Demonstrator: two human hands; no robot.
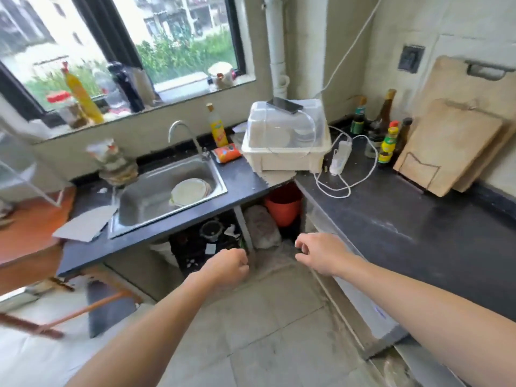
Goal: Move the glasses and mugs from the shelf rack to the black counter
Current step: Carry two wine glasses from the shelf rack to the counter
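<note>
Both bare forearms reached out low over the tiled floor, the left hand (227,265) curled into a loose fist holding nothing and the right hand (318,255) empty with its fingers bent and slightly apart. Just beyond them ran the black counter (405,219), its right stretch bare near the hands. No glasses, mugs or shelf rack could be made out; farther back sat a steel sink (156,196) with plates and a white covered dish rack (284,143).
</note>
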